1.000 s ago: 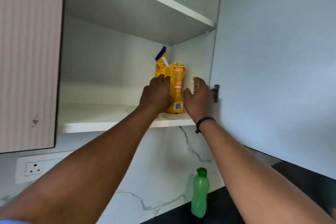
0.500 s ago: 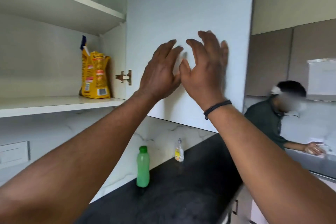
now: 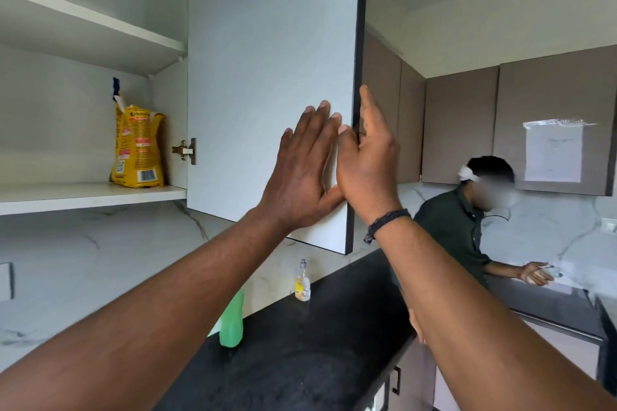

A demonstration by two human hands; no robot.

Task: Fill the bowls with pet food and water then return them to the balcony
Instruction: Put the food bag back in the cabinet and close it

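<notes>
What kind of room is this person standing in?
Most likely a home kitchen. Wall cupboards hang over a black countertop with a marble-look backsplash, and an open cupboard door reveals a shelf holding a yellow food packet.

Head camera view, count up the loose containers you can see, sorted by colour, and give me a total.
Yellow: 1, the yellow pet food bag standing upright on the white cupboard shelf.
Green: 1, the green plastic bottle on the black countertop, partly hidden by the left forearm.
Clear: 1, the small clear bottle with a yellow label, by the wall.
Total: 3
</notes>
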